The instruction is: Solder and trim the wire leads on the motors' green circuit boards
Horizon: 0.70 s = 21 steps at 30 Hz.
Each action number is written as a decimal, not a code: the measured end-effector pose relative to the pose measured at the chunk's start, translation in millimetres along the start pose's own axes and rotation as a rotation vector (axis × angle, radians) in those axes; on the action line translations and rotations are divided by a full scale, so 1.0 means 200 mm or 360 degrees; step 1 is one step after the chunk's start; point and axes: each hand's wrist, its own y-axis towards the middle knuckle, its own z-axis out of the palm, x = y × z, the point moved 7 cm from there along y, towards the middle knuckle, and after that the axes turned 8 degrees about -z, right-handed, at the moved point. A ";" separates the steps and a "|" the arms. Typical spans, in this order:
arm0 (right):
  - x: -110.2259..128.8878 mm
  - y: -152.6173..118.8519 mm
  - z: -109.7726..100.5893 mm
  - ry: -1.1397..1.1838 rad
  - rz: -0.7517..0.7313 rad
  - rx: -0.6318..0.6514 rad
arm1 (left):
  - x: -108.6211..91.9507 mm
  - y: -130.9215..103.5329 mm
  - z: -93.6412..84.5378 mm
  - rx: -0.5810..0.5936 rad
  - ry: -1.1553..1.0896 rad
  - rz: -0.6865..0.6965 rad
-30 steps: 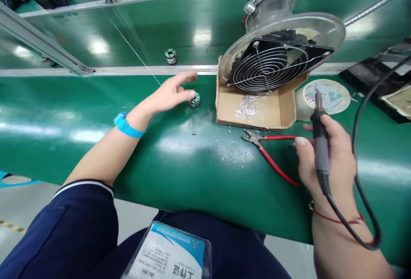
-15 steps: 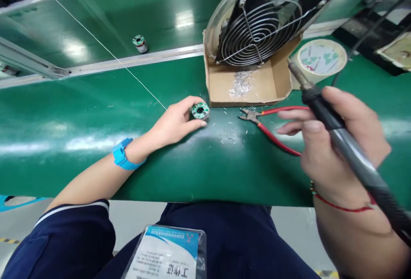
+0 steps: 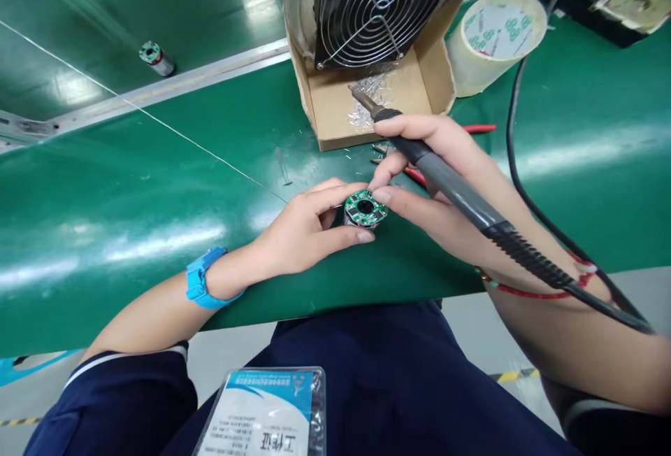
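My left hand grips a small round part with a green circuit board on top and a dark hole in its middle. A thin white strand runs from the upper left down to this hand. In my right hand lies a grey and black soldering iron, its metal tip pointing up-left over the cardboard box. Thumb and a finger of this hand pinch at the board's upper right edge; anything between them is too small to name. Red-handled cutters lie partly hidden behind it.
Wire clippings lie in a cardboard box below a black fan. Right of it stand a tape roll and a black cable. A second round part sits at upper left.
My right hand has moved left to the round part, with the iron still held. My left hand and the part are now lower and further right. The view has shifted.
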 end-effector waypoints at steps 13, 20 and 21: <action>0.03 0.02 0.03 -0.0052 0.0009 0.0020 | -0.06 -0.02 0.01 -0.0112 0.0279 0.0187; 0.08 0.00 0.04 -0.0075 -0.0184 -0.0038 | -0.06 -0.03 0.00 -0.0107 0.0213 0.0195; 0.07 0.00 0.05 -0.0093 -0.0199 -0.0033 | -0.05 -0.03 0.00 -0.0103 0.0204 0.0197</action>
